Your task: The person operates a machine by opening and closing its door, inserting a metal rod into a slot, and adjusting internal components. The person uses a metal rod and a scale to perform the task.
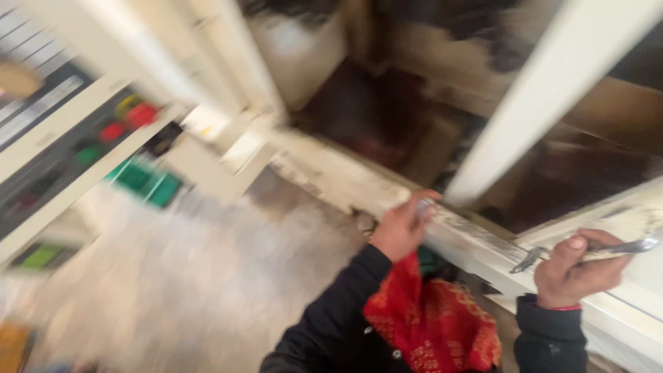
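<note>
The view is blurred by motion. My left hand (pixel 400 226) rests its fingers on the worn white lower rail (pixel 345 179) of a frame, pinching something small and shiny that I cannot make out. Over at the right, my right hand (pixel 577 271) is closed around a slim metal tool (pixel 625 247) whose tip lies against the white frame (pixel 621 311). Both arms wear black sleeves. A red patterned cloth (pixel 431 321) hangs between them.
A white upright bar (pixel 539 97) slants across the dark opening (pixel 373 103) behind the rail. At the left stand white shelves (pixel 62 159) with red, green and yellow items. A pale speckled floor (pixel 193 276) spreads below.
</note>
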